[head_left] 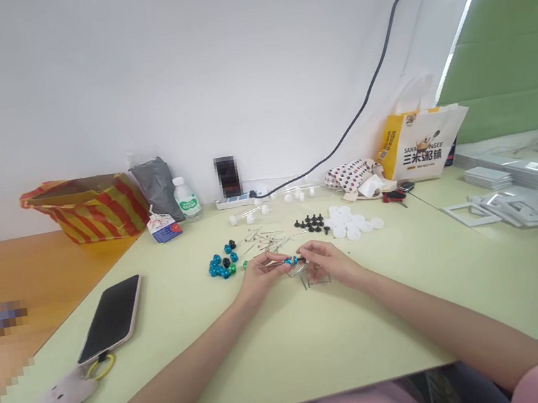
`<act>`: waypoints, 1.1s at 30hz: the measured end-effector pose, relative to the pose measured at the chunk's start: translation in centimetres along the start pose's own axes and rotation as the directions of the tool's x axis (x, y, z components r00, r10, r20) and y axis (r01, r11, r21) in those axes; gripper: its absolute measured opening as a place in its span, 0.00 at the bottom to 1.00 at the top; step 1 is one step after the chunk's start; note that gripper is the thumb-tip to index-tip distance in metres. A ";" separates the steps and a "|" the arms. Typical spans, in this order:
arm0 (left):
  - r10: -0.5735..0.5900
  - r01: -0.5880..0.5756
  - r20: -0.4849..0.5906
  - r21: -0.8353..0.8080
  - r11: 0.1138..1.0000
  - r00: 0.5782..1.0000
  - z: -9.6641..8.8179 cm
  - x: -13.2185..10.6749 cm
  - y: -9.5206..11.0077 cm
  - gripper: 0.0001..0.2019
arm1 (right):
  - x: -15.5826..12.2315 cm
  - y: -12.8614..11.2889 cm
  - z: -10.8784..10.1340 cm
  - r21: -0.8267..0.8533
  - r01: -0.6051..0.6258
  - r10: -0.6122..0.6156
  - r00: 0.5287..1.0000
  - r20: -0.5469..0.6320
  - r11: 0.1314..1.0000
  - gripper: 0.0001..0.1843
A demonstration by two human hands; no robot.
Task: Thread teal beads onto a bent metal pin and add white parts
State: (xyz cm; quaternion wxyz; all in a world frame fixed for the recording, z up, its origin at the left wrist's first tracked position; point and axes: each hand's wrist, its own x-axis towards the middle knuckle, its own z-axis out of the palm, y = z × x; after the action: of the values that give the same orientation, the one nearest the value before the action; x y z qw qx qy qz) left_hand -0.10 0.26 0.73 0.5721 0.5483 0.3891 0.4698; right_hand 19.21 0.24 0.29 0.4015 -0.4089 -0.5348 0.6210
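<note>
Pale green tabletop (292, 353) under you, and your hands work just above it: your left hand (260, 278) and right hand (327, 261) both pinch a thin metal pin with a blue bead (288, 260) (held at the middle of the table). Just left lie glossy teal and black balls (221, 266); loose thin metal pins (260, 238) scatter behind, and white round caps (348, 225) sit farther right.

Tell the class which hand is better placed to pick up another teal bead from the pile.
Left, probably: the left hand is nearer the teal beads, while the right hand sits farther off, on the far side of the metal pin and its blue bead.
</note>
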 end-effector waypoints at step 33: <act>-0.007 0.007 0.015 -0.034 0.999 1.000 -0.3 0.3 -0.6 0.12 | 0.2 0.6 -0.2 -0.001 -0.018 0.018 0.998 0.058 1.000 0.21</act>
State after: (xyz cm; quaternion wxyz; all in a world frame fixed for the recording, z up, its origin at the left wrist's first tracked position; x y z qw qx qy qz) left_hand -0.27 0.61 0.16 0.5860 0.5403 0.3787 0.4704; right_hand 19.31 0.47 -0.32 0.3801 -0.3958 -0.5426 0.6359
